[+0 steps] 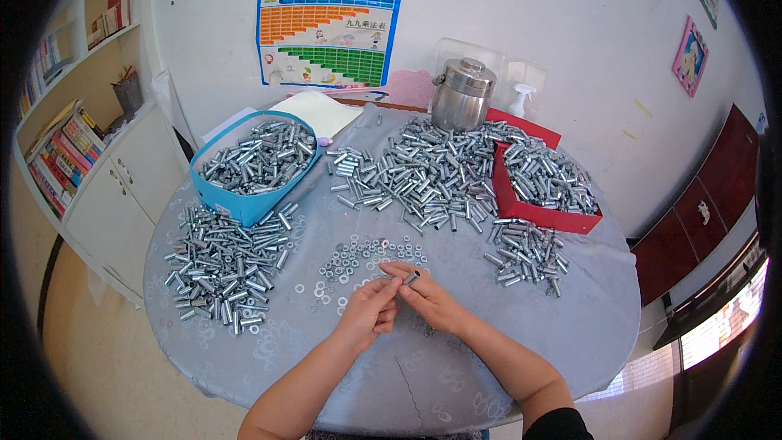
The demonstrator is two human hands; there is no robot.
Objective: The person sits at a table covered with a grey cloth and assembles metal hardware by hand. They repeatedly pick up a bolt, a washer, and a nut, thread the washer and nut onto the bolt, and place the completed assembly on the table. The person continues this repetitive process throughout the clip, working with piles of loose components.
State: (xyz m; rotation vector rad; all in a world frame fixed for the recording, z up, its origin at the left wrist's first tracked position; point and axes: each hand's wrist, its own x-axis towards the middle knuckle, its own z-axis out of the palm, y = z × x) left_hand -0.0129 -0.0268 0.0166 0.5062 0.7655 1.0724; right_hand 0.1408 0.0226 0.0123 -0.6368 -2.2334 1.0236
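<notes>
The left hand (371,310) and right hand (436,307) both pinch a shiny silver metal tube (413,278), just toward six o'clock from the grey cloth-covered table's (554,342) middle; loose fingers could drop it among the little silver metal rings (349,256); the blue open box (257,208) at ten o'clock is heaped with silver metal pieces (261,155), so a bump could spill some; the red open box (546,217) at two o'clock holds more.

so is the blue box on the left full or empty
Full: small metal pieces are heaped inside the blue box, piled up to about its rim.
</notes>
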